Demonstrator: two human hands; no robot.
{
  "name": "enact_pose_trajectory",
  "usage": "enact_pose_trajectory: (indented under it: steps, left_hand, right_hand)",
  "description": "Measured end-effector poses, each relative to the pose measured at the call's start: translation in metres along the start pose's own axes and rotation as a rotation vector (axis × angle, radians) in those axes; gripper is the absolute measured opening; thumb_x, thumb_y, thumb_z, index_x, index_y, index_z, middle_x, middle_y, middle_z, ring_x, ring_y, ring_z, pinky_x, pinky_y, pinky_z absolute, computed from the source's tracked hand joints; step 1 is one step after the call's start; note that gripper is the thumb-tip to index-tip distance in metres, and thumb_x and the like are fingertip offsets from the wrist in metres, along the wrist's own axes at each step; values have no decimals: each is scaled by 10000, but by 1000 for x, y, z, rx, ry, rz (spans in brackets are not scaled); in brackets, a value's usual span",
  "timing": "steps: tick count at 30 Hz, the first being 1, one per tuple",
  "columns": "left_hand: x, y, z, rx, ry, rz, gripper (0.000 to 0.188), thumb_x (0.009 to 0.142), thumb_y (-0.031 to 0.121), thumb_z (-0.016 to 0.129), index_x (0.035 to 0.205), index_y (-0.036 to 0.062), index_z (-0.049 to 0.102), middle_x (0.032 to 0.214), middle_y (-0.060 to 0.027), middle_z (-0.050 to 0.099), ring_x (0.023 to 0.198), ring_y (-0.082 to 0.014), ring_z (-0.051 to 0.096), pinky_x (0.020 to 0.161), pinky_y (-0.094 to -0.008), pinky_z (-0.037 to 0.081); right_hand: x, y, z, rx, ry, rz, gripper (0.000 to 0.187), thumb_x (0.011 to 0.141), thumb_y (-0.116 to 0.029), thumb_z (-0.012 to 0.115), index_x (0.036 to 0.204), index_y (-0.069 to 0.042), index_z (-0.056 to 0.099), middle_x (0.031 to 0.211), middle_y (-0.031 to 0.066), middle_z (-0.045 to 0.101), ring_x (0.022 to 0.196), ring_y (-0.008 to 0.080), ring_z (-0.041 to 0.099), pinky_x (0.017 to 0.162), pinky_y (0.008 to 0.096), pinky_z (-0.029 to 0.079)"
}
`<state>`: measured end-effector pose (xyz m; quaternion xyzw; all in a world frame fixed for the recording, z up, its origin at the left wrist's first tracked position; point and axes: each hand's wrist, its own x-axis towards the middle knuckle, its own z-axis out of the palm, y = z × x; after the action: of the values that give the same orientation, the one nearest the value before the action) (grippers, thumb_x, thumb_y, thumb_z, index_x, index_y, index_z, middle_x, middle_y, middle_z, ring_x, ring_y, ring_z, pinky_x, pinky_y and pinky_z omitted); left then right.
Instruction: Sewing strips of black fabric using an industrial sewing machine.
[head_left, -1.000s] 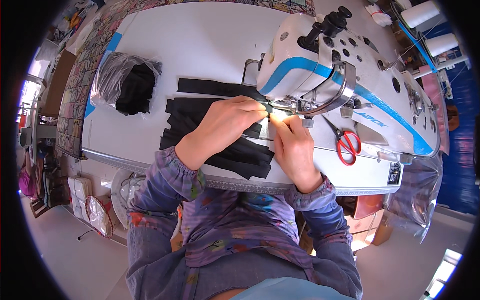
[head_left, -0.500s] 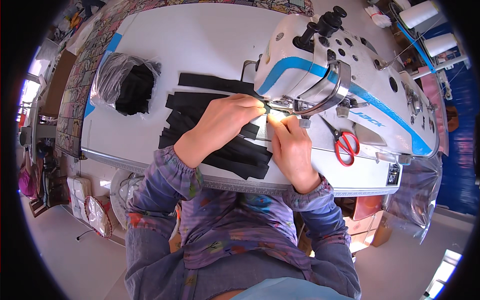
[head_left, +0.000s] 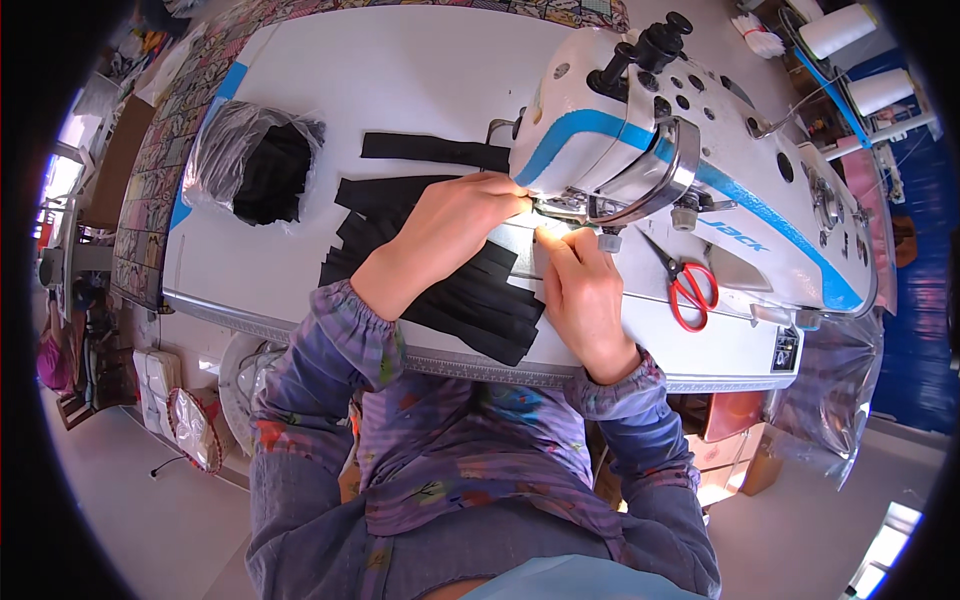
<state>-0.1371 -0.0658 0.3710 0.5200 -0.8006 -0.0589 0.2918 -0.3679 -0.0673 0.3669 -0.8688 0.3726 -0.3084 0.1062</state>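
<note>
My left hand (head_left: 450, 225) lies palm down over black fabric strips (head_left: 470, 300), its fingertips closed beside the sewing machine's needle area. A little dark cloth shows at those fingertips; most of it is hidden. Close by, my right hand (head_left: 585, 300) has thumb and forefinger pressed together under the lamp light; what they pinch, if anything, cannot be made out. The white and blue sewing machine (head_left: 590, 140) stands over both sets of fingertips. Another black strip (head_left: 435, 150) lies apart, behind the left hand, reaching toward the machine head.
Red-handled scissors (head_left: 692, 297) rest right of my right hand, below the machine arm. At the left of the white table (head_left: 390, 60) sits a clear plastic bag (head_left: 215, 165) holding black pieces. White thread cones (head_left: 838, 28) stand at the far right.
The separate back strip has shifted slightly right and lies straighter. Strips under my left hand have shifted a little; the hand has moved slightly up. My right hand stays almost in place.
</note>
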Motion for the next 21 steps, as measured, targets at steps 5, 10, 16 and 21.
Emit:
enact_pose_trajectory:
  steps: [5, 10, 16, 21]
  left_hand:
    - [-1, 0, -10, 23, 45, -62, 198, 879, 70, 726, 1067, 82, 787, 1113, -49, 760, 1026, -299, 742, 831, -405, 623]
    - [-11, -1, -36, -57, -102, -67, 211, 882, 233, 827, 994, 97, 711, 1005, -48, 677, 1012, -305, 648, 921, -434, 511]
    - [-12, -6, -27, -81, -226, -52, 382, 838, 267, 885, 1074, 106, 632, 1041, -63, 627, 1031, -315, 627, 927, -434, 485]
    - [-11, -2, -24, -7, 20, -130, 398, 855, 286, 888, 1076, 84, 627, 1052, -92, 619, 1029, -339, 649, 851, -458, 535]
  right_hand:
    - [4, -5, -13, 228, -58, -35, 427, 842, 85, 726, 1229, -76, 810, 984, 103, 614, 824, 312, 643, 747, 435, 539]
    - [6, -4, -10, 81, -97, -98, 490, 773, 89, 744, 1222, -89, 825, 976, 110, 613, 888, 306, 626, 768, 427, 529]
    - [3, -3, -7, 153, -47, -56, 390, 862, 94, 721, 1209, -58, 810, 965, 119, 625, 837, 313, 645, 729, 423, 530]
    - [2, 1, -5, 144, 28, -8, 279, 921, 76, 712, 1162, -42, 789, 957, 131, 643, 777, 326, 669, 681, 418, 531]
